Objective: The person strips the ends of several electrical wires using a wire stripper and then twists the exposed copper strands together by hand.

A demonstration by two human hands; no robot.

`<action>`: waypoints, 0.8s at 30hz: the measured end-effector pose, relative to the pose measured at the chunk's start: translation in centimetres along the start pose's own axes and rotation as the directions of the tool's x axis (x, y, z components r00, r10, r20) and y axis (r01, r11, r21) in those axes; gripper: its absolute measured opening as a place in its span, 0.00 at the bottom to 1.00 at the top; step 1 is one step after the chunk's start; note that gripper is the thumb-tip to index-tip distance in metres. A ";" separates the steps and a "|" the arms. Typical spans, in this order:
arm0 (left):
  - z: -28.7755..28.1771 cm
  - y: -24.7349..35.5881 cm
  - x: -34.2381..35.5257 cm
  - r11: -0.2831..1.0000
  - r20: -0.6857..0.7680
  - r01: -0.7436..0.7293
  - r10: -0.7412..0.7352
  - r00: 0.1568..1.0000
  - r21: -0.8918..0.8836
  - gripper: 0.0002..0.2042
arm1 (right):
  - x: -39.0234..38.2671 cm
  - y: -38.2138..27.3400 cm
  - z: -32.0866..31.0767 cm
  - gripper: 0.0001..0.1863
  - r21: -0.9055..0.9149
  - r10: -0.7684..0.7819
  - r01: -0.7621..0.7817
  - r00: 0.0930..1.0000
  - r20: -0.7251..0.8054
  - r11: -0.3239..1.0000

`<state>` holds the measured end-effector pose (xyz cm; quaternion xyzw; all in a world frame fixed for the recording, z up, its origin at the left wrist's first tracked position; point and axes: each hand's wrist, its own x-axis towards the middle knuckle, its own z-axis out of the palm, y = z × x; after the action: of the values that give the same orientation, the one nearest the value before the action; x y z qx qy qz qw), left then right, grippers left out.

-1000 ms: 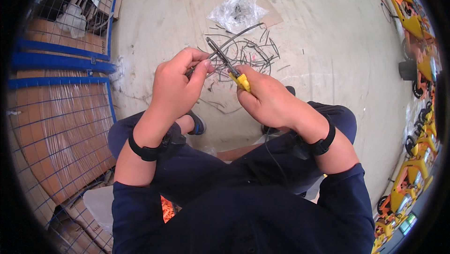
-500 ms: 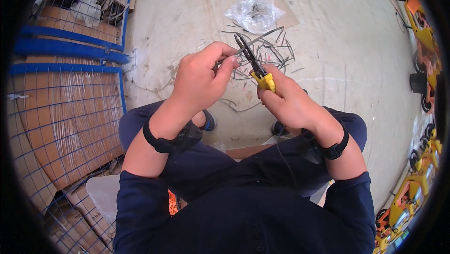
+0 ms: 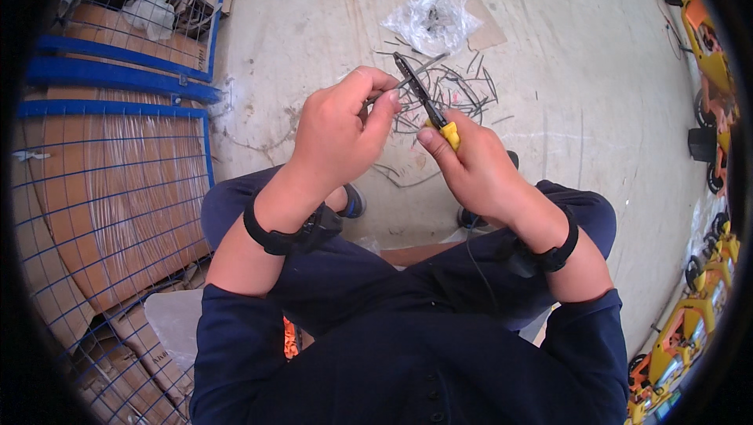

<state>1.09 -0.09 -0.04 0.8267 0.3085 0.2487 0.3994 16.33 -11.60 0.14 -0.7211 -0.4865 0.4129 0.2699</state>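
Observation:
My left hand [image 3: 343,120] pinches a thin dark grey cable [image 3: 434,61] between thumb and fingertips. My right hand [image 3: 484,164] is closed around the yellow handles of wire strippers [image 3: 424,95]. Their black jaws point up and to the left, crossing the cable just beyond my left fingertips. A short length of cable sticks out past the jaws to the upper right. Whether the jaws bite into the cable is too small to tell. Below the tool, many short cut cable pieces [image 3: 480,89] lie scattered on the floor.
Beyond the pieces, a clear plastic bag [image 3: 436,17] with dark bits inside rests on flat cardboard [image 3: 484,20]. A blue wire-mesh cage [image 3: 118,109] holding cardboard stands at my left. Yellow and orange wheeled machines [image 3: 690,311] line the right side.
The cable now reaches less far past the jaws, and its curved far end no longer shows there. My right thumb has shifted on the handles, which look closer together.

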 end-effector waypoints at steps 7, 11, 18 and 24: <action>0.6 -0.7 0.1 0.976 -0.119 -0.188 0.202 0.972 0.113 0.03 | 0.2 1.5 0.7 0.26 0.096 -0.244 0.247 0.969 -0.040 0.964; 0.6 -0.7 0.0 0.967 -0.114 -0.191 0.212 0.971 0.169 0.03 | 0.0 0.7 -0.1 0.25 0.113 -0.157 0.149 0.986 0.060 0.982; 0.9 -0.5 0.2 0.960 -0.103 -0.210 0.231 0.967 0.184 0.03 | -0.2 1.7 0.2 0.23 0.252 -0.093 0.063 0.990 0.108 0.966; 0.9 -0.1 0.3 0.961 -0.092 -0.193 0.214 0.972 0.196 0.03 | -0.3 0.8 -0.2 0.21 0.253 -0.022 -0.016 0.989 0.146 0.967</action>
<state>1.86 -0.30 -0.59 0.8723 0.2655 0.3049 0.2749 16.85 -12.16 -0.33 -0.6474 -0.4494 0.5236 0.3236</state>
